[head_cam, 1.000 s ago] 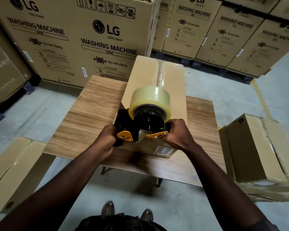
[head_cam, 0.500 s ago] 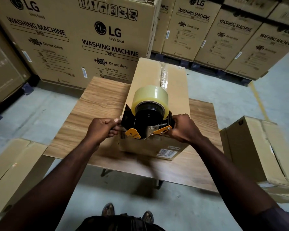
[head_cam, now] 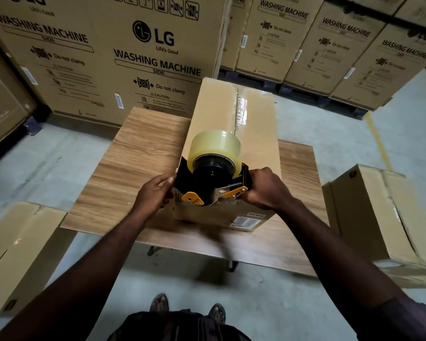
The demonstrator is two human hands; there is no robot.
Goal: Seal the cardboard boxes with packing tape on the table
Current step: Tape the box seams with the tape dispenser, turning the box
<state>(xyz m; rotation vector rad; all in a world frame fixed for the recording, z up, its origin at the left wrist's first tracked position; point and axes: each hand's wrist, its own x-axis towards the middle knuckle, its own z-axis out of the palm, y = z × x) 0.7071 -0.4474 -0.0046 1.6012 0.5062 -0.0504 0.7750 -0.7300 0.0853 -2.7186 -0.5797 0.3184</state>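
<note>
- Cardboard box (head_cam: 215,114) lies on table (head_cam: 138,153), long axis near-to-far, taped seam (head_cam: 240,112) along top.
- Tape dispenser (head_cam: 207,185) sits at box's near edge, btwn hands: R hand (head_cam: 266,190) grips handle, L hand (head_cam: 153,195) pinches left side.

We've got one view: head-worn, wide-angle, facing forward and steeply down over the person's own arms. It's close range. Left hand (head_cam: 155,193) and right hand (head_cam: 266,190) meet at the tape dispenser (head_cam: 208,174) mid-frame, with the forearms coming in from the bottom corners. Nearer than the hands we see shoes (head_cam: 159,302) on the floor. Beyond the hands, the table (head_cam: 138,153) and stacked cartons (head_cam: 108,57) fill the top. Straight edges bow toward the frame borders.
</note>
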